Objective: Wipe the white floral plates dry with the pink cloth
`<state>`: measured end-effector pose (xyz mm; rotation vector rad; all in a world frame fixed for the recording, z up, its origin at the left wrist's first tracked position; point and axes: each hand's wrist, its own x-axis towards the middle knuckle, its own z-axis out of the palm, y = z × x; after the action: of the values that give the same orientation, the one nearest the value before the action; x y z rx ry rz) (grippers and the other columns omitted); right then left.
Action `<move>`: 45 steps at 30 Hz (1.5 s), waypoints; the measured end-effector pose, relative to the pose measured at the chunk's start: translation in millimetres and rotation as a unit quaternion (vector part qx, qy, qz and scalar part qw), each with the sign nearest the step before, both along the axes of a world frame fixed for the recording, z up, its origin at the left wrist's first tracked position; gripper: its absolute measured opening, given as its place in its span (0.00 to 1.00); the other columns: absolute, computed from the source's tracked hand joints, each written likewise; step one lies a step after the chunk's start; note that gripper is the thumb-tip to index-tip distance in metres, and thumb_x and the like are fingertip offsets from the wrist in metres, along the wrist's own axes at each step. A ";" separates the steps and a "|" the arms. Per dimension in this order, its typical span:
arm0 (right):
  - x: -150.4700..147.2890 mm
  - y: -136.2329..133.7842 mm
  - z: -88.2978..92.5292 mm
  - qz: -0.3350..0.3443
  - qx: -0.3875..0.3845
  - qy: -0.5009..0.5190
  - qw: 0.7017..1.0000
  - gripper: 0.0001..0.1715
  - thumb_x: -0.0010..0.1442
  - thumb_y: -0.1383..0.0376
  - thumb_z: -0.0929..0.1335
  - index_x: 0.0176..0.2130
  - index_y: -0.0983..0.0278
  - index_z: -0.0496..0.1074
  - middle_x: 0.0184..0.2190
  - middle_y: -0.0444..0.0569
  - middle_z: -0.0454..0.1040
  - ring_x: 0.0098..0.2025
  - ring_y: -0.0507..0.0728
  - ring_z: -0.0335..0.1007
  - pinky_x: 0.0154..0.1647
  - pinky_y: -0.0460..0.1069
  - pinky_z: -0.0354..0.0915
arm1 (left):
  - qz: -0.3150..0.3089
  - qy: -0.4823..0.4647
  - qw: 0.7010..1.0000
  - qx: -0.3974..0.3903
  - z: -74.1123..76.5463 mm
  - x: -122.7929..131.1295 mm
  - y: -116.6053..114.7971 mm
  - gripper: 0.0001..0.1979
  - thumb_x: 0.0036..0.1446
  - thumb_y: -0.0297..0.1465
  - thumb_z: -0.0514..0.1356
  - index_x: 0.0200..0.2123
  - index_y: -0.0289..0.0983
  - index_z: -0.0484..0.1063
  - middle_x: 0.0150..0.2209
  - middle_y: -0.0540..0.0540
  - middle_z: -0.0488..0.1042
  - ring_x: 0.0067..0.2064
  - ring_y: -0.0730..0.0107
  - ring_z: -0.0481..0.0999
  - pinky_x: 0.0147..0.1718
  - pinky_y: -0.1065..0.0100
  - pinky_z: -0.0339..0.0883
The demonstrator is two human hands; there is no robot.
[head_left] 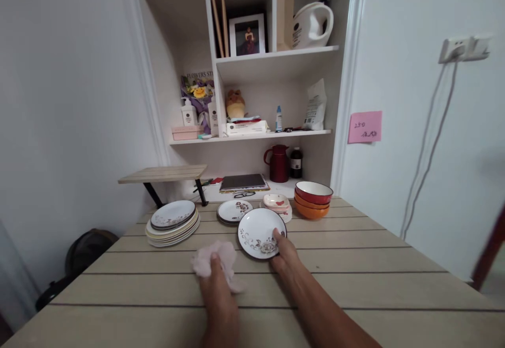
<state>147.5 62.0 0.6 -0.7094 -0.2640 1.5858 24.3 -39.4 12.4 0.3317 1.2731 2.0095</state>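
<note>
Plate (pixel 256 227) in right hand (pixel 284 256), cloth (pixel 226 257) beside it in left hand (pixel 216 286)

Desk (pixel 355 285): pale wood-look planks, dark seams. Far side: white shelving unit (pixel 256 71), open compartments, set between pale left wall (pixel 79 74) and right wall (pixel 402 63). Far left of desk: small riser shelf (pixel 165 173), wood-look top, black legs. Right wall carries pink note (pixel 365 127), socket (pixel 453 49), hanging cable (pixel 430 156). Light soft, diffuse; left wall greyer than right.
</note>
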 end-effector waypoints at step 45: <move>-35.8 -57.2 28.8 0.273 -0.013 -0.008 0.962 0.32 0.59 0.48 0.63 0.45 0.75 0.72 0.34 0.59 0.79 0.35 0.60 0.77 0.46 0.54 0.67 | -0.258 0.809 0.519 0.098 -17.3 -54.4 12.4 0.21 0.58 0.27 0.51 0.53 0.45 0.70 0.55 0.45 0.71 0.64 0.62 0.57 0.62 0.52 0.51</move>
<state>111.7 4.8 29.4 -0.7053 -0.4814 2.1095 -30.1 -27.0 -4.9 2.7459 1.3996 0.8162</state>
